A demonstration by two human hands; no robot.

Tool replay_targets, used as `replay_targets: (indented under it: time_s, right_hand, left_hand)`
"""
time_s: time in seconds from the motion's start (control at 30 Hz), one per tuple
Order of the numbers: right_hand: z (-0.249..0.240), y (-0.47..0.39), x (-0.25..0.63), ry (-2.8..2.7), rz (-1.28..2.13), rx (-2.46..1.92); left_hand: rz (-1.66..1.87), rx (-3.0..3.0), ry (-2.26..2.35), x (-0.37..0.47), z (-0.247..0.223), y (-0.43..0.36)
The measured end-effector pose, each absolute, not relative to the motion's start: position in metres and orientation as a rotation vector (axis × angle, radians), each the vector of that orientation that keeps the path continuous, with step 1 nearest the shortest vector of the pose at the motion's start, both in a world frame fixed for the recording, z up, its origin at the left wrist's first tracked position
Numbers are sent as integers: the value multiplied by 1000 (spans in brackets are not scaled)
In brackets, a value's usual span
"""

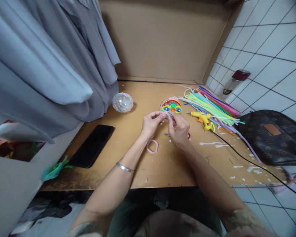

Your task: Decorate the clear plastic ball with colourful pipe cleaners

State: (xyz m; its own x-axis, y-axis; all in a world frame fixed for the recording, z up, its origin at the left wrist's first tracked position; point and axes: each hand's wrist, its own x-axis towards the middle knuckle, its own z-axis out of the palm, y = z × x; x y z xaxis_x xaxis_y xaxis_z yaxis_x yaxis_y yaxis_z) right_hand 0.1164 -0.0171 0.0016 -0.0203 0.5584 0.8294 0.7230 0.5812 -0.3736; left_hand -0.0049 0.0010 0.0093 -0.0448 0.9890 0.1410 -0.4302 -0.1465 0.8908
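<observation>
My left hand (151, 123) and my right hand (179, 127) meet over the middle of the table, fingertips pinched together. Between them shows a small teal piece (169, 113), mostly hidden by the fingers. Just beyond the fingertips sits a round, colourful face-like craft piece (173, 105) with blue eyes, yellow outlines and a green centre. Under my right hand lie scissors, with a blade tip (167, 134) and a red handle (189, 135) showing. A pink loop (148, 148) rests beside my left wrist.
Right of my hands are a yellow glue gun (202, 118) with a black cord and a pile of long coloured strips (209, 103). A dark patterned bag (273, 141) stands at the right edge. Leftward are a clear ball (122, 102), a black phone (92, 146) and a grey curtain (64, 49).
</observation>
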Motion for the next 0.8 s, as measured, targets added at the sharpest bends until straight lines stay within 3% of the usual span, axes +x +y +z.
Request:
replay_targets:
  time_s: [0.8]
  right_hand:
    - [0, -17, 116, -1715, 43, -1024]
  left_hand:
    - [1583, 1001, 830, -6, 7, 3]
